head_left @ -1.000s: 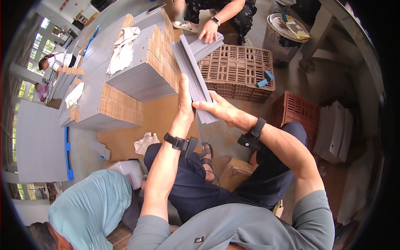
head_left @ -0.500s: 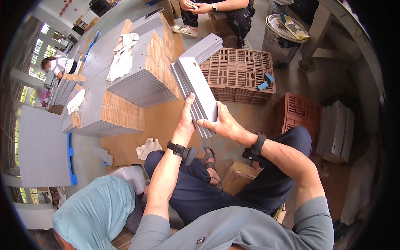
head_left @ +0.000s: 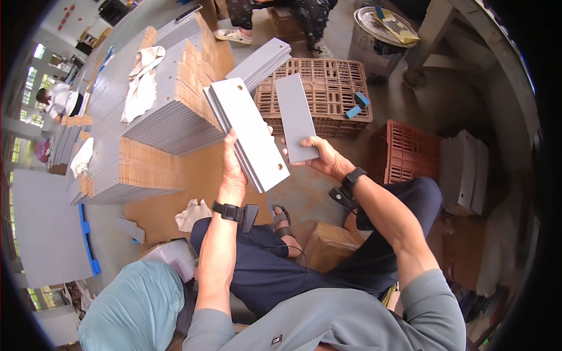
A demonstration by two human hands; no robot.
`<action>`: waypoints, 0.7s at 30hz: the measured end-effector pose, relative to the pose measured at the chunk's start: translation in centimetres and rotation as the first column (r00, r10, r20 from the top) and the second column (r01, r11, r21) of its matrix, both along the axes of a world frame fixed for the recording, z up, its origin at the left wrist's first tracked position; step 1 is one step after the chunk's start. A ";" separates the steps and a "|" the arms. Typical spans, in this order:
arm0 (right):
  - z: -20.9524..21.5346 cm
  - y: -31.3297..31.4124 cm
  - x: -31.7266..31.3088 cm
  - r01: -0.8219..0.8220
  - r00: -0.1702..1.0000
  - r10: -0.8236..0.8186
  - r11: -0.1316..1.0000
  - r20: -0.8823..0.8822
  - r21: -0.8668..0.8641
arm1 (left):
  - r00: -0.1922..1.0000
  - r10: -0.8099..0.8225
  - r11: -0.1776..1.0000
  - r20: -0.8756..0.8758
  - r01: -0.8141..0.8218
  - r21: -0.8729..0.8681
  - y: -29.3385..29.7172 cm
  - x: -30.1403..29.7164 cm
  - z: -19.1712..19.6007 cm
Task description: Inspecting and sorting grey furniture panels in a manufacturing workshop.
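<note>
A small stack of light grey boards [head_left: 249, 131] with round holes near the ends is gripped in my left hand [head_left: 235, 167], thumb along its outer edge. To its right, my right hand [head_left: 321, 157] holds one grey board [head_left: 295, 117], thumb pressed on its face and fingers behind. The two hands' boards are slightly apart, tilted the same way. Just beyond, more grey boards [head_left: 257, 64] lie stacked on the near-left part of a brown plastic crate [head_left: 342, 126].
Tall stacks of grey boards [head_left: 175, 131] with white cloths [head_left: 142, 88] stand at left. Blue pieces [head_left: 354, 111] lie on the crate. A paint bucket [head_left: 374, 52], red crate [head_left: 410, 152] and upright boards [head_left: 459, 169] are at right. A person in a teal top [head_left: 134, 307] is close at lower left.
My right hand has taken a single board away from the stack and moved right with it. My left hand keeps the rest. The whole view has shifted slightly.
</note>
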State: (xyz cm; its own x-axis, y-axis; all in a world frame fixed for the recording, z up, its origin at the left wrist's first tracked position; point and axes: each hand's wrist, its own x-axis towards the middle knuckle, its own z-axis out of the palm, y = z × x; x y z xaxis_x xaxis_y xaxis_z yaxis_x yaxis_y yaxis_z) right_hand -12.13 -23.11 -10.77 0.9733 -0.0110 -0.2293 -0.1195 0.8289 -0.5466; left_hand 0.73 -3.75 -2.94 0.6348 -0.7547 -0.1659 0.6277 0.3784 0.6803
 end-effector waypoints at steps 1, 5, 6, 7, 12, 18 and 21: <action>-0.6 -0.1 0.2 0.007 0.999 -0.010 0.995 0.030 0.104 | 1.000 0.011 1.000 -0.004 -0.011 0.001 -0.1 -0.1 0.4; -4.1 -0.2 -0.2 0.160 0.986 -0.143 0.944 -0.081 0.289 | 0.999 0.007 1.000 0.045 -0.006 -0.026 -0.7 -0.7 1.3; -5.0 -0.4 -0.6 0.176 0.984 -0.157 0.942 -0.089 0.284 | 0.999 -0.006 1.000 0.037 0.007 -0.030 -0.9 -1.0 1.5; -5.0 -0.5 -0.8 0.162 0.986 -0.148 0.948 -0.072 0.272 | 0.998 0.028 0.999 0.052 -0.026 -0.036 -1.2 -1.3 1.9; -6.1 0.0 -0.6 0.301 0.949 -0.254 0.907 -0.185 0.296 | 0.993 -0.117 0.988 -0.034 0.112 -0.110 -0.2 0.3 1.1; -3.0 -1.3 0.5 0.291 0.865 -0.285 0.955 -0.414 -0.051 | 0.995 0.022 0.999 0.102 -0.020 -0.026 -2.5 -1.9 3.3; 2.5 -5.5 -0.2 0.196 0.886 -0.314 0.921 -0.343 -0.335 | 0.993 -0.006 0.998 0.114 0.012 -0.058 -3.2 -2.2 3.9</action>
